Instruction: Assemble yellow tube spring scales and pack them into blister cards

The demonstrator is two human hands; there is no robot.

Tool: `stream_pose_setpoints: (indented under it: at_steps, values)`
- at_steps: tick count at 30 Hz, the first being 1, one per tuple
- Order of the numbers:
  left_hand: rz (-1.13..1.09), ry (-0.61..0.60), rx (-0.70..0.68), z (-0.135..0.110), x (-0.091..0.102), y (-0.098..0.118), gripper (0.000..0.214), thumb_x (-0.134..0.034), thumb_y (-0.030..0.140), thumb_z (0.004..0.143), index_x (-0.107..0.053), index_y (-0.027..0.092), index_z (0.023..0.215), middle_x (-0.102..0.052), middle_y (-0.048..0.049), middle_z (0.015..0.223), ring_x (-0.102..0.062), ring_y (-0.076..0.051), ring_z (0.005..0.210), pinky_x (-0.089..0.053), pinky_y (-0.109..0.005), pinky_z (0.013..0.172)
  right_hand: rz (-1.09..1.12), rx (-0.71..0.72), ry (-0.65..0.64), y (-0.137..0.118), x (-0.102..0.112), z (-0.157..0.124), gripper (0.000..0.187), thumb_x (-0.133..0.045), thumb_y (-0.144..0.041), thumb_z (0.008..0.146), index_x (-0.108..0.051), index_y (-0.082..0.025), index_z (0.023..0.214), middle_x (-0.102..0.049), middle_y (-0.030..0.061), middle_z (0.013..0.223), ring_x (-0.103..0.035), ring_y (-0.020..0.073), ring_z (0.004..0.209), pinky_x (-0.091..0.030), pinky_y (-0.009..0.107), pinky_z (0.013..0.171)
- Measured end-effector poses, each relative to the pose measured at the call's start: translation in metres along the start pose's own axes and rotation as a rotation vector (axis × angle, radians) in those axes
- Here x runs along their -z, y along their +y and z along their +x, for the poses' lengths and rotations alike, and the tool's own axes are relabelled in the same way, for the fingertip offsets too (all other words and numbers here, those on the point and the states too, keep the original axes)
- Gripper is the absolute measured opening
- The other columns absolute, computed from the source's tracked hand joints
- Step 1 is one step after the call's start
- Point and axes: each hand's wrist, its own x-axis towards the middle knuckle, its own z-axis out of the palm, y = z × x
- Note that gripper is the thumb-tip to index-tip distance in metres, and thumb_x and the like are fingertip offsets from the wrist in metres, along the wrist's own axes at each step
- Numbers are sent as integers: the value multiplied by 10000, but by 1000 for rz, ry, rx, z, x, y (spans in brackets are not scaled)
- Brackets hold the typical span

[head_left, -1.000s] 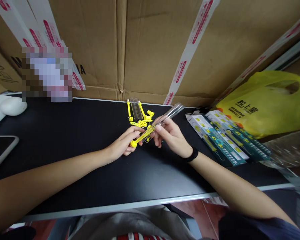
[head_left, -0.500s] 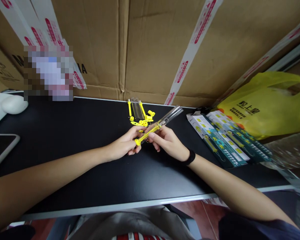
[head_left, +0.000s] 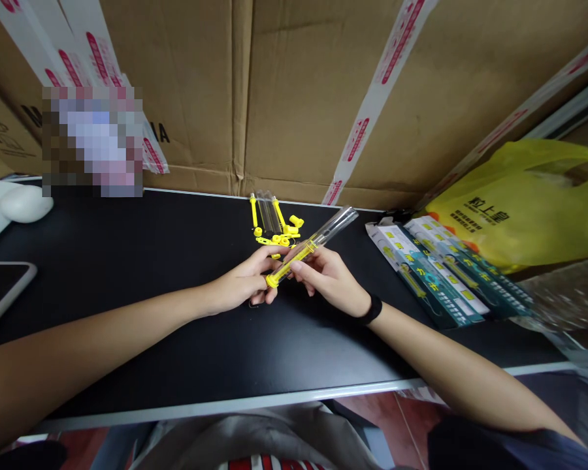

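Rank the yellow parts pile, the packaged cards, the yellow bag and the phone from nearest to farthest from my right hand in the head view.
From the right hand:
1. Yellow parts pile, just behind it.
2. Packaged cards, to the right.
3. Yellow bag, far right, behind the cards.
4. Phone, far left edge.

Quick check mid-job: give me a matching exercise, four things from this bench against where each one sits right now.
Things:
1. clear tube
2. yellow bag
3. phone
4. loose yellow parts

Places:
A. far left edge of the black table
B. held between left hand and right hand
C. far right, behind the packets
D. by the cardboard wall, just beyond the hands

Pairs: 1-B, 2-C, 3-A, 4-D
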Motion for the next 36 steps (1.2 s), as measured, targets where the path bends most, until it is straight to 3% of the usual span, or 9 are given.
stream_pose_setpoints:
  at_steps: [7,17,25,29,33,36]
  values:
    - [-91,12,82,-5,-2,13,651,-496,51,712,-414,268,1320,-529,-51,1129,-490,-15,525,-302,-147,404,-36,17,-8,1,-1,-1,336,-638,-482,837,-618,-169,958,-555,-19,679,-413,47,429,-364,180,356]
    - [-117,7,91,-4,-1,11,737,-513,23,680,-387,297,1353,-525,-40,1123,-487,-12,509,-267,-168,400,-78,69,-24,4,-1,1,270,-638,-432,848,-606,-169,903,-526,-31,637,-412,61,470,-341,199,400]
    - [-90,1,66,-7,-2,10,756,-511,16,697,-378,315,1378,-522,-40,1119,-500,-16,522,-276,-168,411,-117,50,-42,5,-3,1,330,-645,-488,826,-546,-174,828,-469,-51,591,-397,55,451,-340,191,376]
    - [-96,15,70,-7,-2,10,757,-515,20,681,-390,313,1367,-533,-33,1081,-493,-20,513,-268,-168,404,-65,20,-56,10,-4,2,350,-628,-496,834,-540,-165,906,-490,-51,622,-407,45,432,-357,172,343]
    - [-116,97,82,-6,-5,12,582,-499,55,681,-485,233,1235,-538,-16,962,-446,-21,495,-241,-165,406,-6,3,-39,14,-4,4,376,-625,-501,832,-548,-155,955,-572,-14,721,-422,43,458,-387,157,335]
    - [-83,178,84,-4,-8,12,350,-530,182,790,-508,183,1139,-512,2,843,-388,-22,481,-202,-156,404,-12,2,-33,13,-4,4,362,-617,-481,845,-555,-146,965,-602,8,751,-448,53,491,-418,159,361]
